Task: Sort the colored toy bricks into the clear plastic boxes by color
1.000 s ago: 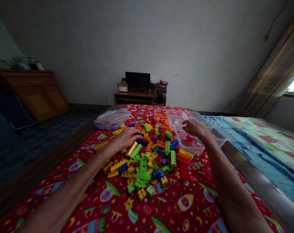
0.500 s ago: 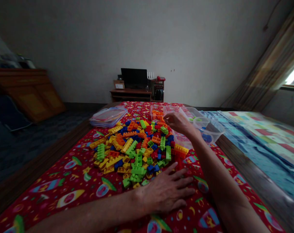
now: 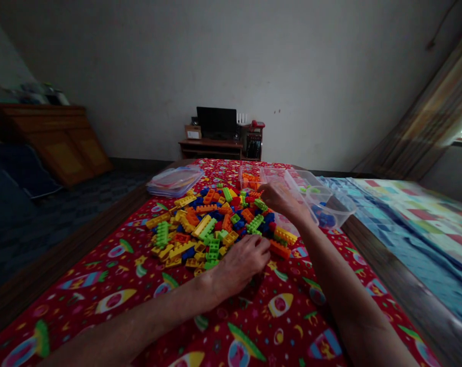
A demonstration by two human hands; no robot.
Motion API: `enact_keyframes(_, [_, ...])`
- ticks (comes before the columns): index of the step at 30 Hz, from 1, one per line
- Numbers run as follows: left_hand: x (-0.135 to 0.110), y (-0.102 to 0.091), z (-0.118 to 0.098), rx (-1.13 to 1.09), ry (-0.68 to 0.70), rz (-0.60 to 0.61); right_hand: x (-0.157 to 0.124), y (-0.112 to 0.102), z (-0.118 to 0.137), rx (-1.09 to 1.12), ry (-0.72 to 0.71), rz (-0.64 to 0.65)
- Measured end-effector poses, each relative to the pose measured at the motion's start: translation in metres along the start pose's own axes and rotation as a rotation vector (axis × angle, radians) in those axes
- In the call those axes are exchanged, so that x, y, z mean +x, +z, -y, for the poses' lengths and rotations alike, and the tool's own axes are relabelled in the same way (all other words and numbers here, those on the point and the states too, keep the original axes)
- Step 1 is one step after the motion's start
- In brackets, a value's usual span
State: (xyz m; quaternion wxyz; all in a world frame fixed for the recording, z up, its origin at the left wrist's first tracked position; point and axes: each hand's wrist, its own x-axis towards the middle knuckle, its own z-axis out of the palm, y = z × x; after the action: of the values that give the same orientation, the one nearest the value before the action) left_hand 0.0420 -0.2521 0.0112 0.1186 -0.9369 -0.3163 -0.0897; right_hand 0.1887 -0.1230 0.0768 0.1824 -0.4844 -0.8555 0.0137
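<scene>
A heap of toy building bricks (image 3: pixel 192 229) in yellow, green, orange, blue and red covers the middle of the red patterned tablecloth (image 3: pixel 139 306). At its near right edge is my left hand (image 3: pixel 244 260), back upward, fingers curled down against the bricks; the fingertips and anything under them are hidden. My right hand (image 3: pixel 280 199) reaches to the far right side of the heap, fingers bent and closed downward; I cannot make out what they hold. A yellow brick (image 3: pixel 285 235) and an orange brick (image 3: pixel 279 248) lie between my two arms, right of the heap.
Clear plastic containers (image 3: pixel 347 208) stand behind and right of my right hand, with blue bricks (image 3: pixel 324 216) and orange bricks (image 3: pixel 251 180) inside. Stacked clear lids (image 3: pixel 175 182) lie at the far left. Beside the table's right edge is a bed (image 3: pixel 414 224).
My left hand went from lying flat and spread on the cloth to curled at the heap, shifting away from me and slightly left. My right hand lowered slightly. Near-edge bricks moved inward.
</scene>
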Motion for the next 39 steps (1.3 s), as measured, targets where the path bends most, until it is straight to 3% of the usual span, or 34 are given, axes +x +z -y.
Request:
enact_keyframes(4, [-0.004,-0.011,0.022,-0.149,-0.092,-0.085,0.000,-0.002,-0.004,0.031,0.027,-0.027])
enact_keyframes(8, [-0.007,-0.007,0.062,-0.273,-0.254,-0.237,-0.002,-0.004,-0.001,0.072,-0.043,-0.009])
enact_keyframes(12, [-0.009,0.006,0.098,-0.506,-0.544,-0.391,-0.001,-0.003,0.010,0.309,-0.172,0.129])
enact_keyframes(15, [-0.008,0.013,0.110,-0.768,-0.691,-0.474,-0.001,0.001,0.024,0.390,-0.306,0.236])
enact_keyframes(19, [-0.007,0.018,0.110,-0.917,-0.688,-0.548,-0.004,0.007,0.039,0.276,-0.394,0.240])
enact_keyframes(24, [-0.013,0.006,0.118,-0.754,-0.587,-0.592,-0.003,0.004,0.026,0.142,-0.314,0.114])
enact_keyframes(26, [-0.019,-0.005,0.127,-0.634,-0.571,-0.551,-0.002,-0.002,0.013,0.042,-0.205,0.018])
enact_keyframes(29, [-0.029,-0.017,0.140,-0.544,-0.532,-0.377,0.000,-0.009,-0.009,-0.119,-0.017,-0.090])
enact_keyframes(35, [-0.040,-0.022,0.144,-0.560,-0.375,-0.037,-0.001,-0.006,-0.044,-0.276,0.299,-0.084])
enact_keyframes(39, [-0.039,-0.023,0.137,-0.494,-0.287,0.020,-0.001,0.002,-0.057,-0.320,0.407,-0.045])
